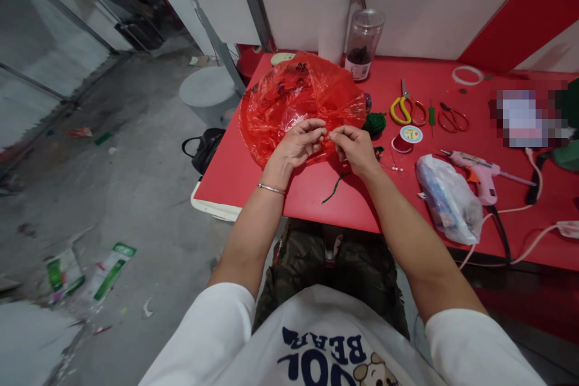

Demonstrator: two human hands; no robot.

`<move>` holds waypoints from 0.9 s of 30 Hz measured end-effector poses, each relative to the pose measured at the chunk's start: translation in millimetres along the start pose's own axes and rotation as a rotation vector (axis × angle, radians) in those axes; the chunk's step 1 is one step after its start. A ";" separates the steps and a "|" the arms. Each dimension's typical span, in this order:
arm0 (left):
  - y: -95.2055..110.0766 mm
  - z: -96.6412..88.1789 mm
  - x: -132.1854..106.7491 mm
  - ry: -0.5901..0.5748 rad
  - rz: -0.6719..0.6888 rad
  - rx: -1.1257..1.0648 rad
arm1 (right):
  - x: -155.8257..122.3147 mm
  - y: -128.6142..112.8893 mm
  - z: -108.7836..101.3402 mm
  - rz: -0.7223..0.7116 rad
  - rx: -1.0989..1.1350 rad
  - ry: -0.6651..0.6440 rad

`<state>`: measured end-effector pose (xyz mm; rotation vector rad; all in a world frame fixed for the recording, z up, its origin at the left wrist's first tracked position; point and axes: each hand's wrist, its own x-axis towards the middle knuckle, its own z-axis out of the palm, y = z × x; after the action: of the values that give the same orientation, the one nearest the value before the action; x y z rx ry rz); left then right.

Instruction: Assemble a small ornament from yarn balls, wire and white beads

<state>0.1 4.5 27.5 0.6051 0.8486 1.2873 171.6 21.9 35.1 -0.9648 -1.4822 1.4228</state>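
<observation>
My left hand [301, 142] and my right hand [356, 148] meet fingertip to fingertip over the front of a red plastic bag [289, 90]. Each is closed in a pinch, and what lies between the fingers is too small to make out. A short green yarn strand [333, 189] rests on the red table [239, 178] below my right hand. Just beyond that hand are a dark green yarn ball [374, 124], a spool of red thread [401, 143] and a few small white beads [397, 169].
Yellow-and-red-handled scissors [400, 110], red-handled cutters [452, 119], a green-handled hook [432, 116] and a pink glue gun [482, 175] with its cord lie to the right. A white plastic bag [447, 199] sits nearer. Behind stand a clear jar [364, 42] and a white cylinder [332, 24].
</observation>
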 end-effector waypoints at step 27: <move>0.7 -1.5 1.3 -0.012 0.033 0.002 | -0.2 0.3 0.9 -0.010 0.040 -0.016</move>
<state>-1.4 5.8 26.9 0.6305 0.8330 1.3113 170.8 21.4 34.8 -0.9223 -1.4627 1.4510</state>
